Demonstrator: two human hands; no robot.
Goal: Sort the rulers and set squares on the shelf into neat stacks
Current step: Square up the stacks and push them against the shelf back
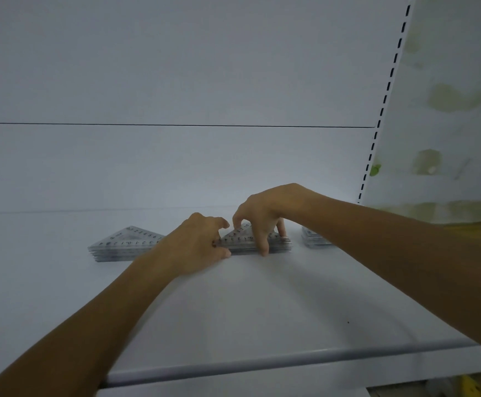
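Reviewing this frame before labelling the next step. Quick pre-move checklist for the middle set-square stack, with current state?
1. Both hands on the middle stack: ok. Left hand presses its left end, right hand its top and front.
2. Middle stack edges flush: cannot tell, fingers cover much of it.
3. Left stack apart from the middle one: ok, though the left hand hides the gap's far end.
4. Right stack squared: cannot tell, the right forearm hides most of it.
5. Bare shelf in front for sliding: ok.
6. Straight rulers sorted: cannot tell, none in view.
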